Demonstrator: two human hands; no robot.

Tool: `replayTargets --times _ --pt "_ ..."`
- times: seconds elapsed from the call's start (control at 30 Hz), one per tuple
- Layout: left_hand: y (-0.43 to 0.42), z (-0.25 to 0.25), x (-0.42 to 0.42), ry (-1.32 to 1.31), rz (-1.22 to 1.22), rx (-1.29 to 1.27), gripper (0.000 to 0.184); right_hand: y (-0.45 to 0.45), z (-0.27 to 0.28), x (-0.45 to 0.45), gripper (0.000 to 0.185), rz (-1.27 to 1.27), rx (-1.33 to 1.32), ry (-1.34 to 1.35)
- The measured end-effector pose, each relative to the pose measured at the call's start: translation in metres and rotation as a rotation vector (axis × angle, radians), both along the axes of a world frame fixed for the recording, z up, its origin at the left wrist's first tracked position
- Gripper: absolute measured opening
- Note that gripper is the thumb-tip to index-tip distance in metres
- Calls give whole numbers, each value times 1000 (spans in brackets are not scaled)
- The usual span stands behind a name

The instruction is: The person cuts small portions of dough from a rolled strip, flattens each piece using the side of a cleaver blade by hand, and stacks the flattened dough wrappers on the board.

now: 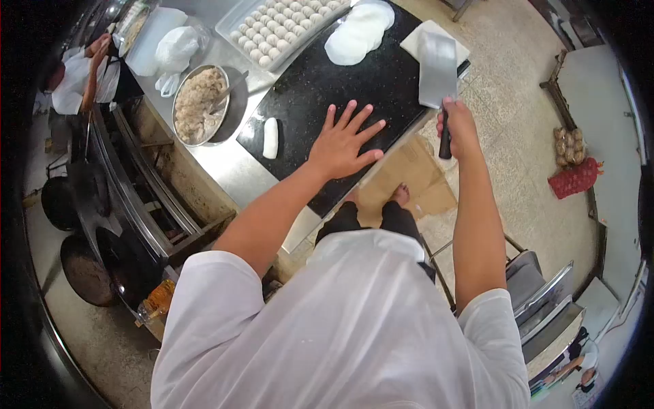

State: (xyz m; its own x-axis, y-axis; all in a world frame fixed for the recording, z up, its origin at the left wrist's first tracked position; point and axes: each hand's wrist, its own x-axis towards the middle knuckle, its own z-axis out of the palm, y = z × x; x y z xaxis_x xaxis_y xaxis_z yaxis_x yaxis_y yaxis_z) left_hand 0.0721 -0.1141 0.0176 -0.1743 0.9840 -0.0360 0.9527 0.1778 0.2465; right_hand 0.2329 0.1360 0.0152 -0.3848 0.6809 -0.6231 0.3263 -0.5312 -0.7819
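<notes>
My right hand (459, 129) is closed around the black handle of a cleaver (438, 71). Its broad metal blade lies over a folded white cloth (414, 44) at the right end of the black countertop (306, 102). My left hand (346, 144) is spread palm down over the countertop near its front edge, holding nothing; whether it presses on the surface I cannot tell. To its left lies a short white dough log (270, 138). Thin round dough wrappers (357, 33) overlap in a pile at the back, left of the cloth.
A metal bowl of pale filling (197, 102) with a spoon stands on the steel surface at left. Behind is a plastic tray (228, 31) with rows of round dough pieces. Another person (78, 78) works at far left, beside woks (88, 269). Cardboard (415, 174) lies underfoot.
</notes>
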Motion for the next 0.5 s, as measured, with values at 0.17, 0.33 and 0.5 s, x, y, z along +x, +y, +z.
replayTargets --times 0.17,0.33,0.5 --pt "-13 17 -2 -92 -9 131 73 -131 14 66 35 805 404 -95" --pt "-11 -8 -19 -71 -375 29 74 -174 -13 53 42 914 550 -139" --pt "39 -6 -46 -11 -283 164 76 -105 9 6 49 934 43 -312"
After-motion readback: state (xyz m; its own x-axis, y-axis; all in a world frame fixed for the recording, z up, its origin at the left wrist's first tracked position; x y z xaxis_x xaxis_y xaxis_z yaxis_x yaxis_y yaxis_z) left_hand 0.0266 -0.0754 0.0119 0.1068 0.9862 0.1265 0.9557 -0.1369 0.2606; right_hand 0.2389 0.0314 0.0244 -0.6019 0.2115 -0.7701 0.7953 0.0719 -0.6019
